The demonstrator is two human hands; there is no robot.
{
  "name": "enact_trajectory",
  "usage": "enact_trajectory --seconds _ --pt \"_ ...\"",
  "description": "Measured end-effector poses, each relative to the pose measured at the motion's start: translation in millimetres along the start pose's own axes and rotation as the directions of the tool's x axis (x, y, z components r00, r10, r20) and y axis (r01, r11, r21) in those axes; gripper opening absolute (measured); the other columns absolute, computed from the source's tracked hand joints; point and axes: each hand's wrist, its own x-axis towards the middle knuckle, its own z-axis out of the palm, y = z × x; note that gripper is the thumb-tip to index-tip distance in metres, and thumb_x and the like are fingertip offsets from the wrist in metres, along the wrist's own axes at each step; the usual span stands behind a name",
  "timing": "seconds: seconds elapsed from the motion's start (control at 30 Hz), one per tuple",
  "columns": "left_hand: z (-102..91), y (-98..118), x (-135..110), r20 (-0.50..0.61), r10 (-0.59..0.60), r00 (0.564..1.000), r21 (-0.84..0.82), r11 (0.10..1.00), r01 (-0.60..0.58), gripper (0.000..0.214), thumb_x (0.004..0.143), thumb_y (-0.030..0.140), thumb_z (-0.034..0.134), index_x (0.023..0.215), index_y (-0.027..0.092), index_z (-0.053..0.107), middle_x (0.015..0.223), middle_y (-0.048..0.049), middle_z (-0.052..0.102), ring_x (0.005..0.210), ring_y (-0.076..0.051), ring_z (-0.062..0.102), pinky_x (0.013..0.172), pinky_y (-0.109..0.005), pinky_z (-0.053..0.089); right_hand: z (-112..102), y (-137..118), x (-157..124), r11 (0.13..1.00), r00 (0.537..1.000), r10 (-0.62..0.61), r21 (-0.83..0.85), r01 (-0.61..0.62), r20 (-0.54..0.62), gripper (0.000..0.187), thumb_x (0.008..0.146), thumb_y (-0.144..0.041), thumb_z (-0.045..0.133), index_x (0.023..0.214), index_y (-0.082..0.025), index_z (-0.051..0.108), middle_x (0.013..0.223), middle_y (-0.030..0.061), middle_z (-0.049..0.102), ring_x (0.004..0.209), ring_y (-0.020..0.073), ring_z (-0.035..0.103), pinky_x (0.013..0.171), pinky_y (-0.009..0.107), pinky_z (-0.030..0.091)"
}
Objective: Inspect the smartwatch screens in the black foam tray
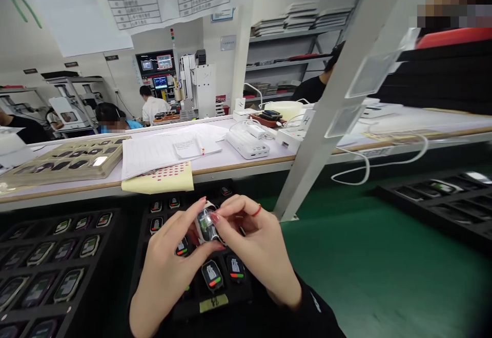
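Observation:
Between my hands is a smartwatch body [207, 225] with a pale rim and a glossy dark face, tilted toward me. My left hand [172, 251] grips its left and lower edges between thumb and fingers. With its thumb and forefinger, my right hand [249, 240] pinches at the upper right of the face; whether it holds a film there I cannot make out. Below them lies a black foam tray [192, 307] with several watches in its slots. One watch [212, 275] there has a lit screen with white, red and green marks. My hands hide the tray's middle.
Another black tray of watches [65, 297] lies at left, and a third [442, 199] at far right. The bench [238, 169] ahead bears papers [161, 151], a beige tray [69, 164] and a white power bank [247, 144]. A slanted metal post [326, 107] rises at right. Several people work beyond.

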Motion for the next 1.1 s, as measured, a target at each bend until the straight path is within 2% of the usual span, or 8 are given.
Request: enact_trajectory --seconds 0.23,0.4,0.83,0.97,1.1 --pt "0.2 2.6 0.2 0.008 -0.005 1.000 -0.025 1.000 0.005 0.061 0.075 0.029 0.077 0.131 0.034 0.052 0.086 0.0030 0.065 0.070 -0.012 0.061 0.076 -0.026 0.053 -4.0 -4.0 0.8 0.998 0.999 0.031 -0.057 -0.030 0.021 0.012 0.085 -0.025 0.065 0.077 -0.019 0.060 0.075 0.0020 0.061 0.062 0.0142 0.054 0.051 0.023 0.041" --pt "0.8 3.6 -0.9 0.015 -0.021 1.000 -0.049 0.999 0.021 0.063 0.073 0.033 0.078 0.131 0.035 0.052 0.093 0.0016 0.066 0.076 -0.013 0.061 0.080 -0.027 0.052 -5.7 -5.4 -0.5 0.997 0.999 0.030 -0.073 -0.029 0.019 0.011 0.085 -0.025 0.065 0.076 -0.019 0.061 0.077 0.0032 0.063 0.064 0.0156 0.056 0.048 0.023 0.042" --pt "0.5 5.2 0.2 0.026 -0.029 0.999 -0.065 0.997 0.031 0.063 0.075 0.032 0.077 0.132 0.037 0.051 0.088 0.0038 0.063 0.071 -0.010 0.058 0.076 -0.024 0.051 -4.7 -0.9 -1.2 0.996 1.000 0.021 -0.090 -0.021 0.001 0.016 0.085 -0.031 0.067 0.076 -0.019 0.061 0.075 0.0036 0.062 0.065 0.0163 0.058 0.049 0.022 0.045" --pt "-0.7 4.9 0.5 0.030 -0.032 0.999 -0.052 0.998 0.034 0.062 0.075 0.034 0.076 0.132 0.036 0.052 0.088 0.0022 0.064 0.071 -0.012 0.059 0.076 -0.026 0.052 -4.9 -1.3 1.4 0.995 0.999 0.030 -0.096 -0.032 -0.016 0.014 0.086 -0.032 0.067 0.082 -0.019 0.063 0.074 0.0029 0.061 0.062 0.0155 0.057 0.049 0.021 0.045" --pt "-1.8 6.1 -0.1 0.019 -0.007 1.000 -0.035 0.999 0.007 0.063 0.073 0.036 0.077 0.132 0.034 0.052 0.083 0.0024 0.063 0.069 -0.012 0.058 0.073 -0.026 0.052 -9.7 0.4 4.1 0.998 0.999 0.004 -0.060 -0.007 -0.041 0.014 0.093 -0.035 0.060 0.095 -0.021 0.063 0.082 0.0023 0.061 0.066 0.0144 0.057 0.055 0.021 0.047"
